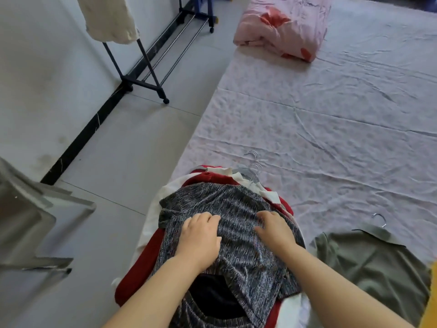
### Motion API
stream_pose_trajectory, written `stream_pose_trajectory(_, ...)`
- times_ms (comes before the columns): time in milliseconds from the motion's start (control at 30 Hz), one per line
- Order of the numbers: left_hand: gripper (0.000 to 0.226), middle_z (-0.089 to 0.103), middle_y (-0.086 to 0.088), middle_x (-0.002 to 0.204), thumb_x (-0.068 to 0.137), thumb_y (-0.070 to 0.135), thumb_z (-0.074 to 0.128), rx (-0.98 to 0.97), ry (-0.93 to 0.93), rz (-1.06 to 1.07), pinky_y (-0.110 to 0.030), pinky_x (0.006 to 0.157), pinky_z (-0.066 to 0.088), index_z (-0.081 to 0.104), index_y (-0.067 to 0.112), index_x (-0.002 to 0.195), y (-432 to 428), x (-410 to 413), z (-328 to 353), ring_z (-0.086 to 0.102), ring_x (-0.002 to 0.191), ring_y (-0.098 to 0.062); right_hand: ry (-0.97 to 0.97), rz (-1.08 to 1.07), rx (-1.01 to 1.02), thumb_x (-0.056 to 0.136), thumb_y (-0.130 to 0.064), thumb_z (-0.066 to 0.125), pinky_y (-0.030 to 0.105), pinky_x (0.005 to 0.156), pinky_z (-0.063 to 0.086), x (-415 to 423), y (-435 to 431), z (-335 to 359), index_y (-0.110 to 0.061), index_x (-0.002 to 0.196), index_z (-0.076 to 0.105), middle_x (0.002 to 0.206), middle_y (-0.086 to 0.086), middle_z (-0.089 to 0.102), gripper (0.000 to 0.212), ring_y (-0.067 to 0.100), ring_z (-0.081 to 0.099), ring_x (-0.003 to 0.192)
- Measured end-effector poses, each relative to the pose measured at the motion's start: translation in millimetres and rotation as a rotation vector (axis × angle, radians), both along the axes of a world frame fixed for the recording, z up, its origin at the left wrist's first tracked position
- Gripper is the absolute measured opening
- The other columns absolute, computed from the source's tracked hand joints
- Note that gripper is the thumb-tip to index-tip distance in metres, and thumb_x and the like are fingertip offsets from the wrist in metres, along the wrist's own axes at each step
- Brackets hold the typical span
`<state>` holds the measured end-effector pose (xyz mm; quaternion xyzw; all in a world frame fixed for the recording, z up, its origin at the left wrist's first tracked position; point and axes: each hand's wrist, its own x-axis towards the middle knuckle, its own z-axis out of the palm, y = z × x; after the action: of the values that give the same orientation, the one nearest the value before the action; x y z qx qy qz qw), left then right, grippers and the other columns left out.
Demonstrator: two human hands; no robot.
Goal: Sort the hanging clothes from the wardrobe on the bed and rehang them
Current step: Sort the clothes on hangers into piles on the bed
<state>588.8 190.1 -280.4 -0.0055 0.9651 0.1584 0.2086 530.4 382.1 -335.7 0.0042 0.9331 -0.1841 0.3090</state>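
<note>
A pile of clothes on hangers lies at the near edge of the bed (331,119). On top is a grey-black patterned garment (236,204); beneath it show a red garment (139,263) and a white one (151,223). Several metal hanger hooks (254,166) stick out at the far end of the pile. My left hand (199,237) and my right hand (275,229) both rest on the patterned garment, fingers bent into the fabric. An olive-green garment (369,261) on a hanger lies apart to the right.
A dark metal clothes rack on wheels (146,74) stands by the wall at the left, with a cream garment (106,17) hanging from it. A folded pink floral quilt (283,27) lies at the far end of the bed. Grey furniture (28,223) juts in at the left.
</note>
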Motion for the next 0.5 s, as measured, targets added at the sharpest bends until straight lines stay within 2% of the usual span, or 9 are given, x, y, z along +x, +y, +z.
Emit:
stream_pose_trajectory(133, 0.048, 0.039, 0.007, 0.135, 0.093, 0.033, 0.047, 0.040, -0.042, -0.014, -0.035, 0.111, 0.017, 0.034, 0.024, 0.138, 1.5, -22.7, -31.0, 0.031, 0.127, -0.014, -0.030, -0.030, 0.015, 0.089, -0.030, 0.058, 0.042, 0.099, 0.043, -41.5, -5.9, -33.7, -0.019, 0.136, 0.043, 0.138, 0.007, 0.046, 0.050, 0.025, 0.049, 0.121)
stream_pose_trajectory(267, 0.048, 0.038, 0.009, 0.135, 0.093, 0.034, 0.047, 0.063, -0.092, 0.005, -0.034, 0.112, 0.016, 0.033, 0.025, 0.138, -5.2, -31.7, -61.4, 0.031, 0.127, -0.012, -0.002, -0.104, -0.026, 0.088, -0.024, 0.061, 0.042, 0.089, 0.050, -77.9, -15.4, -65.6, -0.017, 0.138, 0.039, 0.132, 0.009, 0.053, 0.055, 0.026, 0.059, 0.105)
stream_pose_trajectory(367, 0.048, 0.038, 0.010, 0.134, 0.093, 0.034, 0.047, 0.070, -0.119, 0.007, -0.033, 0.113, 0.015, 0.033, 0.025, 0.138, -10.6, -34.0, -76.6, 0.031, 0.127, -0.011, 0.022, -0.142, -0.032, 0.088, -0.022, 0.060, 0.042, 0.093, 0.047, -103.0, -22.8, -86.4, -0.016, 0.139, 0.037, 0.133, 0.011, 0.051, 0.056, 0.029, 0.055, 0.111)
stream_pose_trajectory(433, 0.048, 0.038, 0.010, 0.134, 0.093, 0.034, 0.046, 0.075, -0.134, 0.007, -0.033, 0.113, 0.014, 0.033, 0.025, 0.138, -14.3, -34.4, -84.6, 0.030, 0.127, -0.011, 0.037, -0.197, -0.063, 0.089, -0.021, 0.056, 0.039, 0.083, 0.048, -115.6, -28.4, -97.6, -0.016, 0.137, 0.038, 0.124, 0.012, 0.058, 0.051, 0.028, 0.057, 0.100)
stream_pose_trajectory(500, 0.048, 0.038, 0.011, 0.134, 0.094, 0.035, 0.045, 0.074, -0.136, 0.001, -0.033, 0.112, 0.015, 0.032, 0.025, 0.139, -18.1, -35.3, -91.4, 0.030, 0.126, -0.010, 0.066, -0.262, -0.102, 0.089, -0.017, 0.054, 0.032, 0.072, 0.042, -124.7, -33.3, -107.2, -0.017, 0.133, 0.040, 0.112, 0.011, 0.062, 0.046, 0.025, 0.056, 0.086)
